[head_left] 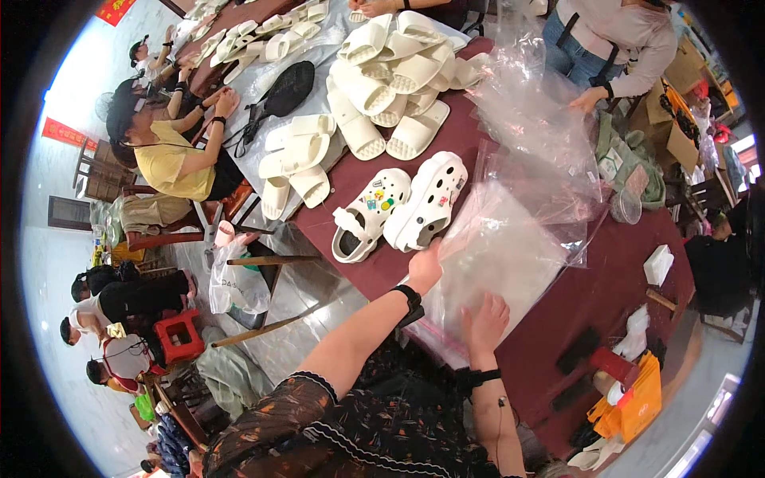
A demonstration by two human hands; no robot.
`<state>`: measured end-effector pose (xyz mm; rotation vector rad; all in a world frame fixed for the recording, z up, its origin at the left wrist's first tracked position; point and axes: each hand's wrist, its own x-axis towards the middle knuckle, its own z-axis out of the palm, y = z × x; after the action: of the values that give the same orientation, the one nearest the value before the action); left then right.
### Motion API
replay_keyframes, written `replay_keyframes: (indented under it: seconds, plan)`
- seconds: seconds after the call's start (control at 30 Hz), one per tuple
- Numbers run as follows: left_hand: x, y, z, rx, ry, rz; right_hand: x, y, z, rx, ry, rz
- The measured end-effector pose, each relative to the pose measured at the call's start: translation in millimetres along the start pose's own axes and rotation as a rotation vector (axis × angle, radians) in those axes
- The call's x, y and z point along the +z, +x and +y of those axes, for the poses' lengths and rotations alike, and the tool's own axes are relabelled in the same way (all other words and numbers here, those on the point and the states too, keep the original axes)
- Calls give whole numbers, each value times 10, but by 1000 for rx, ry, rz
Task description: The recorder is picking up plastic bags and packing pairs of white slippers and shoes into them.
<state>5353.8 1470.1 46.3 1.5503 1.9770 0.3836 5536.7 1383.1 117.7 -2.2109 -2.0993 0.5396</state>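
Note:
A stack of clear plastic bags (514, 251) lies on the dark red table in front of me. My left hand (425, 269) is closed at the left edge of the bags, its fingertips partly hidden, seemingly pinching that edge. Flat on the near part of the same stack rests my right hand (486, 321), fingers spread and holding nothing. Just beyond my left hand, a pair of white clogs stands side by side: the left clog (373, 209) has colourful charms on its top, while the right clog (426, 199) leans over and shows its holes.
A heap of cream slippers (390, 80) rises behind the clogs, with more slippers (299, 155) to its left. Loose clear plastic (542, 135) spreads at the far right. A white box (658, 264) and an orange bag (637, 398) are on the right. Co-workers sit around.

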Motion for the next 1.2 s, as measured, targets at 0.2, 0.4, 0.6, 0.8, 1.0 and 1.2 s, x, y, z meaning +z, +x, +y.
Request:
replay_keyframes:
  seconds: [0.2, 0.4, 0.6, 0.8, 1.0, 1.2]
  plan:
    - [32, 99, -80, 53, -30, -31, 305, 409, -215, -108, 75, 15]
    - [-294, -52, 33, 135, 115, -223, 478, 409, -293, 3, -103, -49]
    - [-1028, -73, 172, 467, 55, -108, 413, 428, -293, 72, -66, -61]
    - [-1537, 218, 71, 484, 180, 175, 438, 464, -406, 16, -19, -11]
    - [-2093, 863, -332, 377, 39, 380, 475, 462, -365, -11, -50, 2]
    - [-2905, 2193, -1958, -400, 359, 491, 326, 370, -355, 69, -88, -18]
